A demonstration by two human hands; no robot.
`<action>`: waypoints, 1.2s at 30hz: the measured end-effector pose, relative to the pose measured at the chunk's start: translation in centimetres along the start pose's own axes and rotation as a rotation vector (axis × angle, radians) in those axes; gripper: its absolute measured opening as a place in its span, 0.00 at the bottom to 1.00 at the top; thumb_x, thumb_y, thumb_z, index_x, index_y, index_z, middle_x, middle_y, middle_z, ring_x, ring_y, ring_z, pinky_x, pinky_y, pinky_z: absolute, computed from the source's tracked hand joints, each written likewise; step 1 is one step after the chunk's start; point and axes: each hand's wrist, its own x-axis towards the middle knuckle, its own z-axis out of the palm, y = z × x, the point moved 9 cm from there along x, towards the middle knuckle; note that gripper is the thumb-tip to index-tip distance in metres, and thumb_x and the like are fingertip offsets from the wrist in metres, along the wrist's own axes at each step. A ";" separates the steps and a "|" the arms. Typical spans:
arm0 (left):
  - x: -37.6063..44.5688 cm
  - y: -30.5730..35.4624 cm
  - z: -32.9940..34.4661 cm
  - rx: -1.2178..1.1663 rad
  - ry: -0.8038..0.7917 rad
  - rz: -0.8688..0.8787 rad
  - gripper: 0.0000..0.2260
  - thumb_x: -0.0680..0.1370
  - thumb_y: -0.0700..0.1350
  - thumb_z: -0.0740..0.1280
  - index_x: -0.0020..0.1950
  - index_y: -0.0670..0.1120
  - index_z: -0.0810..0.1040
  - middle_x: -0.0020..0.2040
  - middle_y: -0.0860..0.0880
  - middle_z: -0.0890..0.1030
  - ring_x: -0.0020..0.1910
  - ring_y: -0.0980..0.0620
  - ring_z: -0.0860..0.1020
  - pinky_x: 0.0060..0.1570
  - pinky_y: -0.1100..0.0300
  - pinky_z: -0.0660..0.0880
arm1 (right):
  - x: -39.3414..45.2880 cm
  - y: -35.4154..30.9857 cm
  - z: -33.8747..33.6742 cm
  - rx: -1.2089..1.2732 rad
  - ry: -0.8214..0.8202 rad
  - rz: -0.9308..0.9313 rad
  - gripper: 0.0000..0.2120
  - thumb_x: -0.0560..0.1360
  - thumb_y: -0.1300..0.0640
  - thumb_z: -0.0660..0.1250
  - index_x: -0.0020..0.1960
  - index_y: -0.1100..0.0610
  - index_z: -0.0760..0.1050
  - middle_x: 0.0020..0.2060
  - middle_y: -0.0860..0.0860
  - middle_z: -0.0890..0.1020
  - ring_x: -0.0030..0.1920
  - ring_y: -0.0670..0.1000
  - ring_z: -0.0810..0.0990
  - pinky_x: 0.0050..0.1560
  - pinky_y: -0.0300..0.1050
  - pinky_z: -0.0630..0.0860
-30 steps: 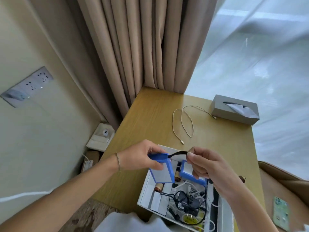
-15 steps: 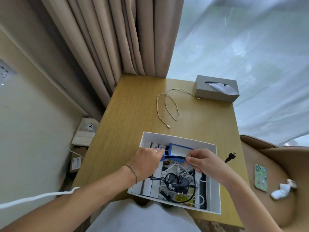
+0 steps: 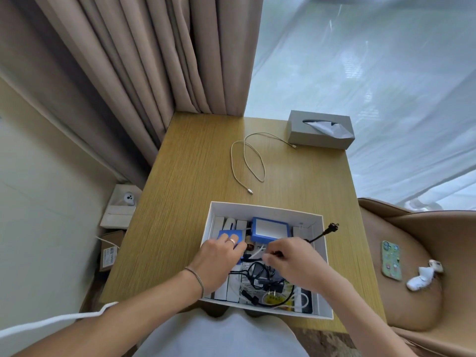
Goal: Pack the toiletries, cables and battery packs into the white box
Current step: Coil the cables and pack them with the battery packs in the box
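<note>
The white box (image 3: 319, 253) sits at the near edge of the tabletop (image 3: 195, 176), slightly toward its right side, and is already crowded. One blue battery pack (image 3: 269, 230) lies flat against the box's far wall. A second blue battery pack (image 3: 228, 234) is at the far left of the box under the left hand (image 3: 219, 256), whose fingers lie spread over it, pressing it down; whether any finger curls round its edge I cannot tell. The right hand (image 3: 288, 256) is curled just beside it over the middle of the box, and seems to pinch something thin, probably the pack's lead, but blur hides the fingertips. Below the hands a tangle of black cables (image 3: 260, 276) and a charger fill the near half, and white cartons line the left wall.

The step in hand looks like seating the second pack and tucking its lead. To do it well, lay the pack flat beside the first one, not on the cable tangle, and fold the lead into a gap so it is not trapped under the pack or left standing above the rim. A black plug (image 3: 333, 226) hangs out over the box's right wall and should be drawn inside too.

Still unpacked, a white cable (image 3: 247, 161) lies looped toward the tabletop's far edge, near a grey tissue box (image 3: 319, 130) at the far right corner.
</note>
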 end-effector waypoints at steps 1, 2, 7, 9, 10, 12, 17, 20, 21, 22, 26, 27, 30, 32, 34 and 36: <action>-0.2 0.0 0.5 -0.007 -0.011 -0.011 0.21 0.62 0.33 0.74 0.51 0.47 0.76 0.40 0.48 0.77 0.35 0.50 0.75 0.28 0.57 0.75 | 0.1 -0.7 0.4 -0.029 0.013 -0.035 0.18 0.79 0.42 0.60 0.37 0.50 0.78 0.28 0.47 0.77 0.29 0.45 0.74 0.31 0.43 0.70; -0.3 0.0 1.0 -0.010 -0.028 -0.020 0.23 0.62 0.34 0.74 0.54 0.47 0.75 0.42 0.48 0.77 0.37 0.49 0.75 0.30 0.56 0.76 | 0.2 -1.3 0.9 -0.051 0.022 -0.075 0.21 0.78 0.40 0.58 0.33 0.50 0.74 0.26 0.47 0.74 0.28 0.47 0.71 0.30 0.44 0.68; -1.1 0.1 3.0 -0.006 -0.162 -0.043 0.26 0.62 0.36 0.77 0.57 0.47 0.75 0.47 0.46 0.78 0.39 0.49 0.77 0.28 0.57 0.77 | 1.3 -1.2 4.3 -0.131 -0.002 -0.163 0.22 0.78 0.44 0.60 0.30 0.55 0.67 0.25 0.51 0.69 0.29 0.51 0.66 0.38 0.42 0.60; -1.3 0.2 3.4 -0.012 -0.190 -0.040 0.25 0.62 0.36 0.77 0.56 0.47 0.75 0.48 0.47 0.78 0.38 0.49 0.77 0.27 0.58 0.76 | 1.7 -0.2 5.1 -0.119 -0.014 -0.142 0.21 0.77 0.46 0.62 0.30 0.54 0.68 0.25 0.48 0.69 0.29 0.48 0.66 0.44 0.44 0.62; -1.4 0.2 3.6 -0.027 -0.205 -0.036 0.23 0.64 0.36 0.76 0.56 0.47 0.74 0.49 0.46 0.77 0.39 0.49 0.77 0.28 0.58 0.75 | 1.8 0.3 5.2 -0.102 -0.009 -0.128 0.20 0.77 0.46 0.62 0.30 0.55 0.69 0.25 0.49 0.69 0.29 0.48 0.66 0.45 0.43 0.63; -1.2 0.1 3.6 -0.051 -0.211 -0.022 0.19 0.72 0.40 0.74 0.59 0.47 0.71 0.54 0.45 0.75 0.44 0.47 0.76 0.34 0.55 0.75 | 1.9 1.5 5.3 -0.037 0.004 -0.089 0.21 0.76 0.47 0.62 0.29 0.56 0.69 0.25 0.52 0.72 0.27 0.49 0.66 0.40 0.43 0.63; -0.9 -0.1 2.8 -0.104 -0.131 0.009 0.15 0.79 0.51 0.66 0.63 0.48 0.70 0.59 0.47 0.73 0.51 0.47 0.75 0.43 0.54 0.73 | 1.4 4.9 5.3 0.128 0.014 0.078 0.20 0.79 0.48 0.64 0.33 0.58 0.77 0.30 0.56 0.79 0.29 0.52 0.72 0.34 0.48 0.70; -0.7 -0.5 1.5 -0.215 -0.057 0.001 0.13 0.81 0.50 0.62 0.64 0.50 0.74 0.59 0.50 0.76 0.53 0.49 0.75 0.50 0.56 0.73 | 1.3 5.3 4.6 0.172 0.054 0.108 0.14 0.79 0.50 0.66 0.37 0.53 0.81 0.34 0.48 0.81 0.35 0.47 0.78 0.39 0.46 0.75; -0.5 -0.7 0.9 -0.259 -0.025 0.006 0.13 0.81 0.49 0.61 0.64 0.50 0.75 0.58 0.51 0.78 0.54 0.50 0.76 0.52 0.56 0.74 | 1.4 5.2 4.1 0.190 0.075 0.109 0.13 0.79 0.50 0.66 0.38 0.51 0.82 0.35 0.47 0.82 0.36 0.46 0.79 0.41 0.46 0.76; -0.3 -0.9 0.1 -0.309 0.009 0.010 0.13 0.81 0.48 0.61 0.63 0.50 0.77 0.57 0.51 0.79 0.54 0.51 0.76 0.53 0.57 0.74 | 1.5 5.1 3.4 0.212 0.099 0.108 0.12 0.79 0.51 0.67 0.38 0.49 0.81 0.35 0.46 0.82 0.37 0.45 0.79 0.41 0.45 0.77; 1.5 -2.7 -3.6 -0.515 0.165 -0.062 0.08 0.80 0.47 0.64 0.56 0.52 0.81 0.52 0.56 0.81 0.51 0.58 0.78 0.51 0.61 0.77 | 2.1 4.3 0.3 0.320 0.196 0.099 0.09 0.79 0.51 0.68 0.39 0.45 0.81 0.35 0.43 0.83 0.39 0.42 0.81 0.41 0.39 0.76; 2.1 -3.4 -4.3 -0.554 0.197 -0.097 0.07 0.79 0.46 0.65 0.55 0.53 0.81 0.50 0.57 0.81 0.49 0.59 0.78 0.49 0.61 0.77 | 2.3 4.2 -0.6 0.356 0.222 0.094 0.09 0.78 0.51 0.68 0.40 0.47 0.81 0.35 0.44 0.84 0.39 0.43 0.81 0.42 0.40 0.76; 4.5 -5.9 -5.7 -0.640 0.249 -0.203 0.07 0.79 0.46 0.65 0.53 0.54 0.81 0.46 0.59 0.81 0.46 0.62 0.78 0.46 0.62 0.78 | 3.2 3.9 -3.4 0.446 0.285 0.086 0.09 0.78 0.51 0.68 0.40 0.48 0.82 0.35 0.50 0.84 0.37 0.49 0.81 0.41 0.46 0.77; 6.5 -7.5 -6.1 -0.668 0.238 -0.259 0.06 0.80 0.45 0.65 0.52 0.54 0.81 0.44 0.59 0.80 0.45 0.63 0.78 0.45 0.64 0.78 | 4.0 3.9 -5.1 0.471 0.312 0.080 0.09 0.78 0.52 0.68 0.40 0.49 0.82 0.35 0.51 0.84 0.37 0.51 0.81 0.40 0.47 0.76; 8.4 -9.1 -5.9 -0.694 0.217 -0.326 0.06 0.79 0.45 0.65 0.51 0.56 0.80 0.43 0.61 0.80 0.43 0.64 0.78 0.44 0.66 0.78 | 5.1 4.1 -6.7 0.491 0.325 0.078 0.09 0.79 0.53 0.67 0.41 0.49 0.82 0.36 0.50 0.85 0.38 0.51 0.82 0.41 0.47 0.77; 10.4 -10.7 -5.2 -0.714 0.171 -0.416 0.07 0.79 0.45 0.65 0.50 0.56 0.80 0.42 0.61 0.80 0.42 0.64 0.78 0.42 0.65 0.79 | 6.5 4.6 -8.2 0.497 0.343 0.090 0.09 0.79 0.54 0.67 0.41 0.48 0.82 0.36 0.48 0.85 0.38 0.47 0.82 0.42 0.43 0.78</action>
